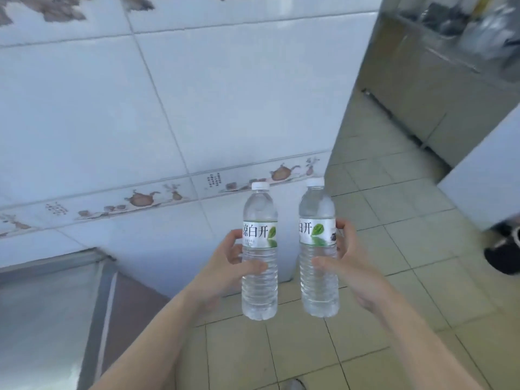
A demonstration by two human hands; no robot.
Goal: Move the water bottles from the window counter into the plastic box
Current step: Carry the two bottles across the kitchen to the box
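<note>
I hold two clear water bottles upright in front of me, each with a white cap and a white label bearing a green leaf. My left hand [225, 266] grips the left bottle [259, 291] around its middle. My right hand [347, 266] grips the right bottle [319, 288] the same way. The bottles stand side by side, a small gap apart, above the tiled floor. Neither the window counter nor the plastic box is in view.
A white tiled wall [168, 108] with a decorated border strip fills the left and centre. A steel counter [42, 305] lies at the lower left. Beige floor tiles [408, 249] stretch right toward a steel cabinet [436, 94]. A dark shoe [503, 257] shows at the right edge.
</note>
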